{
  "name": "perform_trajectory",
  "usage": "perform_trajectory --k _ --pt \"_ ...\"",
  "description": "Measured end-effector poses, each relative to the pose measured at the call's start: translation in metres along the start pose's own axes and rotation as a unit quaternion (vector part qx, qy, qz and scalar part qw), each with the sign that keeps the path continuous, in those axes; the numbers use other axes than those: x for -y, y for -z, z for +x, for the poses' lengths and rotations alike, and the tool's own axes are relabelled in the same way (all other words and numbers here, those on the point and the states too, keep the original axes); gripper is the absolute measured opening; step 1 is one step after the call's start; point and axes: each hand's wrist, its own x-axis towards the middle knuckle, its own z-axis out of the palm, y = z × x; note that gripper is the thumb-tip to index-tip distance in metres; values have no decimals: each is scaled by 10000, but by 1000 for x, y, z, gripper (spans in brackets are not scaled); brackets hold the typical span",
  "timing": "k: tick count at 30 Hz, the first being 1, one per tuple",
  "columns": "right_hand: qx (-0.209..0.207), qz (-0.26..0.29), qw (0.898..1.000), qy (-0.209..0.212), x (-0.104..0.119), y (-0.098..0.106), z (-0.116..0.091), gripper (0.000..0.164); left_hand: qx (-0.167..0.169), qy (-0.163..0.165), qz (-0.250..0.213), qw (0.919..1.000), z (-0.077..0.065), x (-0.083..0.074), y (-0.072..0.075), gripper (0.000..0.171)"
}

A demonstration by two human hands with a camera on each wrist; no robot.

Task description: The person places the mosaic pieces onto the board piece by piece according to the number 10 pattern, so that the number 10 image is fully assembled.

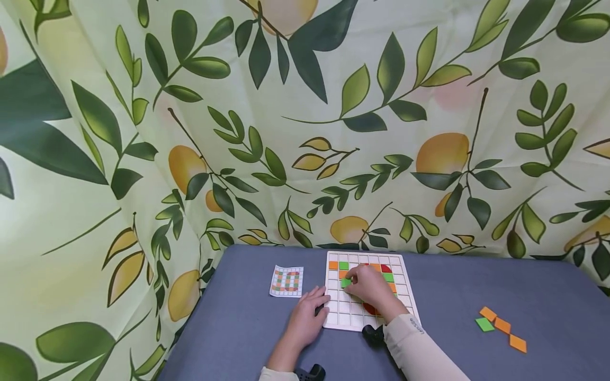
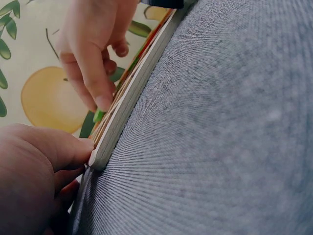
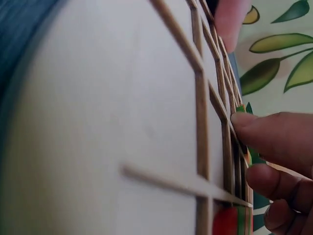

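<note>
A white gridded board (image 1: 337,319) lies on the table, with orange, green and red tiles in some of its cells. My right hand (image 1: 373,286) reaches over the board and pinches a green square tile (image 1: 345,283) at the left part of the grid. In the left wrist view the green tile (image 2: 98,116) shows under a fingertip, close over the board. My left hand (image 1: 307,316) rests at the board's left edge, its fingertips touching the rim (image 2: 100,157). Part of the coloured pattern is hidden behind the right hand.
Left of the board lies a small paper card (image 1: 287,281) printted with a coloured grid pattern. Several loose tiles, a green square (image 1: 485,324) and orange ones (image 1: 502,325), lie at the right on the blue-grey table (image 1: 452,296). A leaf-patterned cloth (image 1: 305,116) hangs behind.
</note>
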Motion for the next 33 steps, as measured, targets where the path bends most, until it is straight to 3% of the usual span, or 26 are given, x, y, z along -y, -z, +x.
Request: perform_trajectory --k 19,33 --pt "-203 -248 9995 71 4 -6 3 18 17 -32 -34 10000 2 -2 0 29" --pt "-160 -238 9993 -241 2 -3 0 11 -59 -102 28 9999 1 2 0 29"
